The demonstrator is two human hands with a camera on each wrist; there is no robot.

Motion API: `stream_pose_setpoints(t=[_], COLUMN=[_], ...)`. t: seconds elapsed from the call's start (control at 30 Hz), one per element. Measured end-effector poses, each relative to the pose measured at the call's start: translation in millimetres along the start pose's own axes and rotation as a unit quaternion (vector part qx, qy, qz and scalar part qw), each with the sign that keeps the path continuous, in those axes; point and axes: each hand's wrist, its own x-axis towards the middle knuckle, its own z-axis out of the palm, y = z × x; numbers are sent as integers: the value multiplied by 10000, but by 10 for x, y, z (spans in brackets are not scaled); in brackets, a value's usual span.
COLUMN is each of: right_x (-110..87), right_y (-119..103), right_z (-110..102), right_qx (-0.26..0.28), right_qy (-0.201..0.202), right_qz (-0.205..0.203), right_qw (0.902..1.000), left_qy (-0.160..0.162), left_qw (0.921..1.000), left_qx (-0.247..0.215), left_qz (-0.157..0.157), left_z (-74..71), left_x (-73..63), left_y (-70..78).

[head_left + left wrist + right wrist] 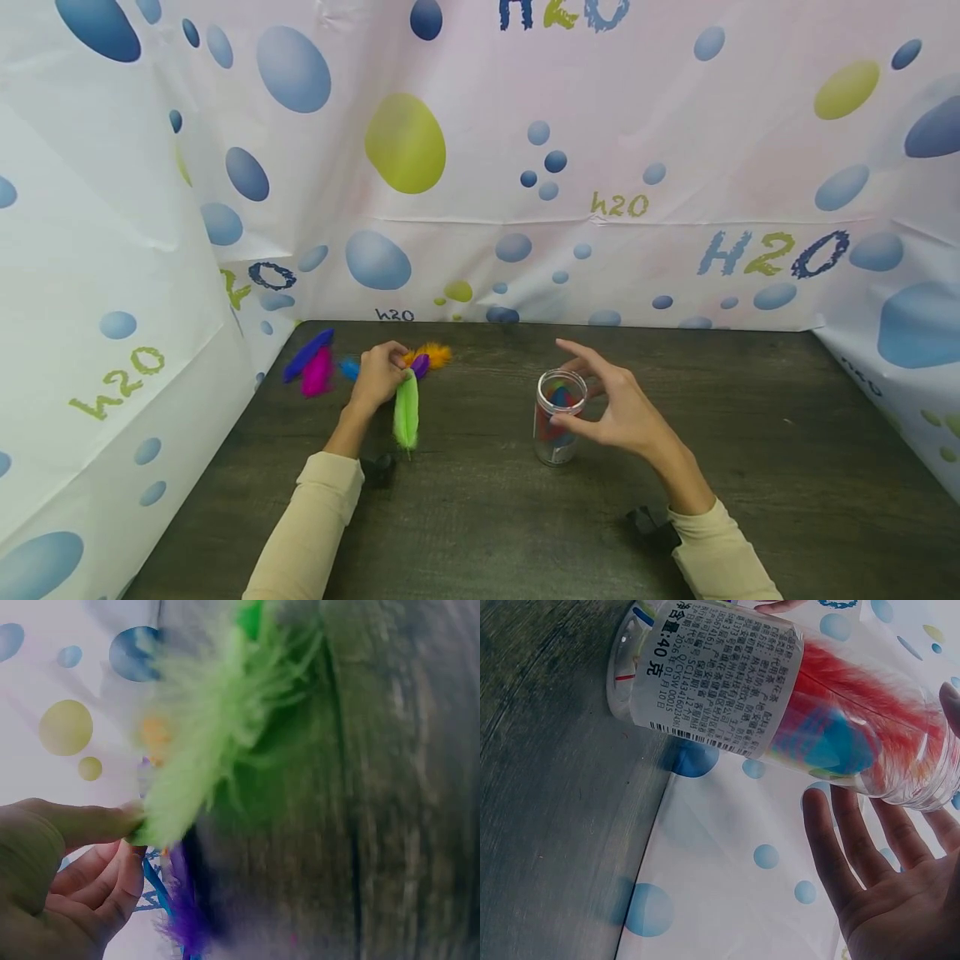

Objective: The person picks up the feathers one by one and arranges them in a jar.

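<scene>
My left hand pinches one end of a bright green feather between thumb and fingertips, and the feather extends toward the near side of the table. A clear jar stands upright with its mouth uncovered. Inside it are a red feather and a blue feather; a printed label wraps its side. Around the jar's upper part, my right hand is spread with thumb and fingers apart. In the right wrist view the extended fingers stand beside the jar near its rim.
Near the left hand lie an orange feather, a purple feather and a light blue feather. Farther left are a magenta feather and a dark blue feather. A printed sheet rises behind the dark wooden table.
</scene>
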Motion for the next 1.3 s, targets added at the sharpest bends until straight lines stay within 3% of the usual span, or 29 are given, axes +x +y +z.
stream_pose_setpoints(t=[0.17, 0.33, 0.6, 1.0, 1.3], right_x=[5, 4, 11, 9, -4], right_y=[-3, 9, 17, 35, 36], right_z=[6, 5, -12, 2, 8], right_qx=[-7, -11, -24, 25, -6], right_qy=[-7, 30, 54, 35, 32], right_qz=[-12, -60, -143, -157, -175], right_qw=[10000, 10000, 9999, 9999, 9998], left_qy=[275, 298, 218, 311, 173], left_qw=[9985, 9953, 9912, 9879, 9765], left_qx=[-481, -904, -1228, -1427, -1967], left_qz=[-1, -162, -436, -523, -862], left_z=[-30, -56, -115, -220, -271], left_x=[-36, -49, -65, -135, -141], left_y=[18, 8, 47, 53, 115])
